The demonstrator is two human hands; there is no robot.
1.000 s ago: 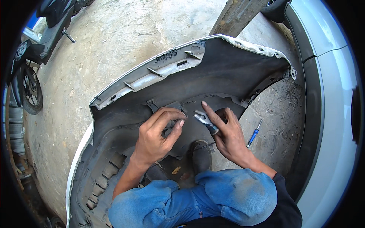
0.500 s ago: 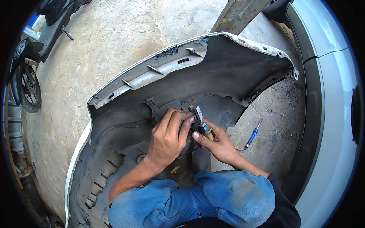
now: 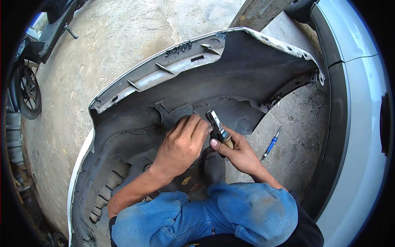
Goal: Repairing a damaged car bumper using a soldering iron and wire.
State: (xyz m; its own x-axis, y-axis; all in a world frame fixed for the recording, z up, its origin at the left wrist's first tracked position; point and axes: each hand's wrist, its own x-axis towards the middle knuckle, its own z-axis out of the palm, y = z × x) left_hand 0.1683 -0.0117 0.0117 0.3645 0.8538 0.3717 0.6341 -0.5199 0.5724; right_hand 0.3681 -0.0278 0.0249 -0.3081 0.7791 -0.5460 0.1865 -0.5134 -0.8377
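My right hand (image 3: 240, 155) is closed around a tool with a tan handle (image 3: 227, 143) and a blue collar. A dark strip and a pale, flat strip (image 3: 215, 118) stick up from it, tilted away from me. I cannot tell what kind of tool it is. Just left of it is my left hand (image 3: 181, 146), its fingers curled and fingertips pressed together; whatever they pinch is hidden. Both hands are over the hollow inner side of a large car bumper (image 3: 173, 99), dark inside with a white edge, lying on the floor.
A blue pen-shaped tool (image 3: 272, 145) with a thin metal tip lies on the concrete floor (image 3: 135, 37) to the right. The side of a pale car (image 3: 362, 94) runs along the right. A wooden post (image 3: 259, 14) stands beyond the bumper, and a motorcycle (image 3: 31, 86) at the left.
My left hand has drawn slightly left and away from the held tool, opening a small gap. The right hand keeps its grip, and more of the tool shows.
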